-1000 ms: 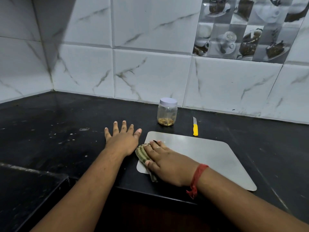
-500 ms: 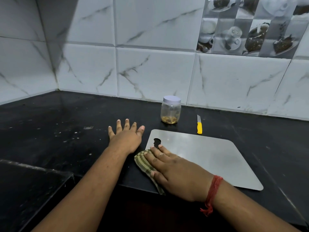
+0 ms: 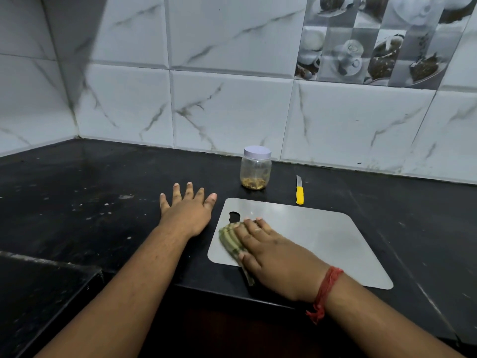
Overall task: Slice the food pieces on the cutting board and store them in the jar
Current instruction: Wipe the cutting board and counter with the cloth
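**Cloth pressed on the cutting board, jar and knife at the far side**

Cloth, striped green and beige and folded point(image 3: 229, 239), lies on the near left part of the flat grey cutting board with rounded corners point(image 3: 309, 236), and its near end sticks out past the board's near edge. The person's right hand point(image 3: 273, 254) rests flat on top of it, fingers straight and held together, pointing toward the far left; a red thread band point(image 3: 326, 290) circles that wrist. Just beyond the fingertips is the board's dark handle hole point(image 3: 234, 217).

The left hand point(image 3: 187, 211) lies palm down on the black stone desk point(image 3: 90, 202), just left of the board and apart from it, fingers spread and straight, holding nothing.

Beyond the board's far edge stands the clear plastic jar with a pale lilac screw lid point(image 3: 256, 167), upright and closed, with a thin layer of yellowish-brown food pieces point(image 3: 253, 183) at its bottom. To the right of the jar lies the small knife with a yellow handle point(image 3: 299, 189), blade pointing at the wall, handle end close to the board's far edge. White marble-patterned wall tiles point(image 3: 232, 109) back the desk.
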